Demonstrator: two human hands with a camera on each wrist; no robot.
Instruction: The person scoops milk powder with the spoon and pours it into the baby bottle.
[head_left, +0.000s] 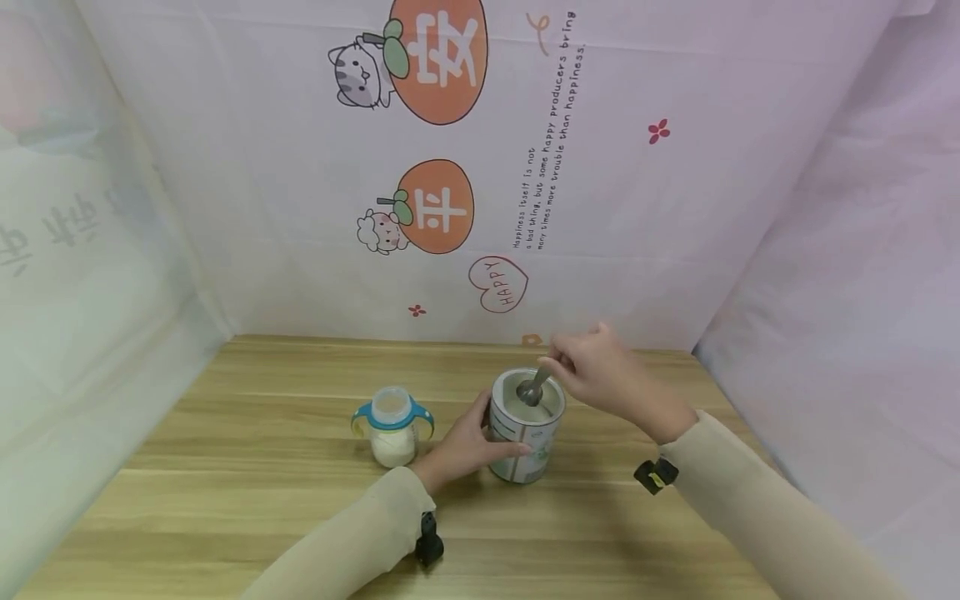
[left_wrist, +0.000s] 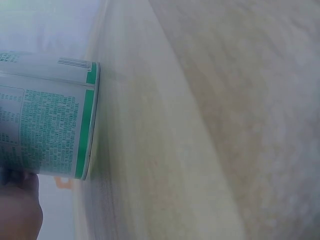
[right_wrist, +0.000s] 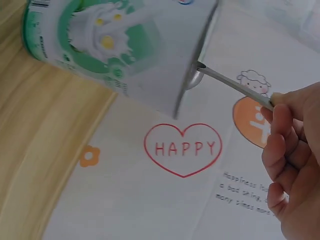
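In the head view my left hand (head_left: 468, 446) holds a white and green milk powder can (head_left: 534, 462), thumb and fingers spread round its side. The can stands upright and uncovered on the table. My right hand (head_left: 600, 375) pinches the handle of a metal spoon (head_left: 529, 393), whose bowl sits within the can's mouth. The right wrist view shows the spoon handle (right_wrist: 235, 86) crossing the can's rim, with curled fingers (right_wrist: 278, 150) at its end. In the left wrist view the printed can (left_wrist: 50, 125) appears beside part of my left hand (left_wrist: 20, 210).
Left of the can stands a lidless baby bottle (head_left: 392, 442) with a blue collar and two side handles, pale contents inside. A wooden table (head_left: 225, 500) lies beneath. A printed white cloth (head_left: 600, 167) hangs behind, with more cloth at both sides.
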